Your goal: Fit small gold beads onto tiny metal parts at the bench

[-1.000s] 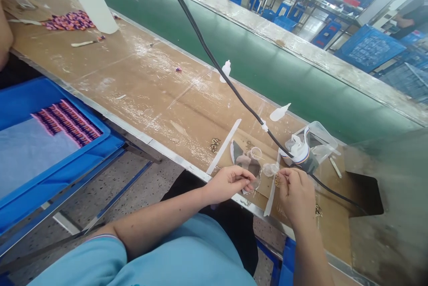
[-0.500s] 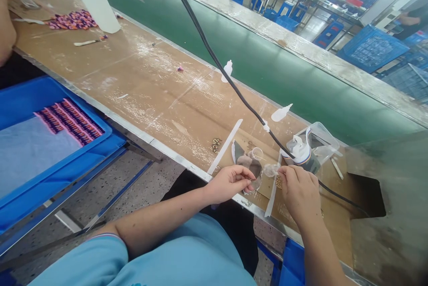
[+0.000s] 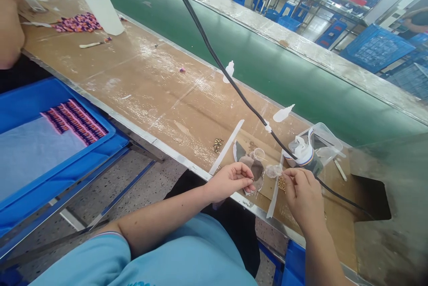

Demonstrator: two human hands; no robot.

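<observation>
We see the left hand (image 3: 230, 182) and right hand (image 3: 303, 196) pinched closed, perhaps on something tiny, a clear round plastic cup (image 3: 274, 171) at the right's ten o'clock.

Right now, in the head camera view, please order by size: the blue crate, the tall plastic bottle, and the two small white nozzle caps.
Blue crate, largest.
Tall plastic bottle.
Two small white nozzle caps, smallest; they look alike, so I do not rank them.

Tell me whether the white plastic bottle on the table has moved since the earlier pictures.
No. The white plastic bottle has not moved: it shifts across the view only along with everything else, and it keeps the same place against the table's metal front edge.
</observation>
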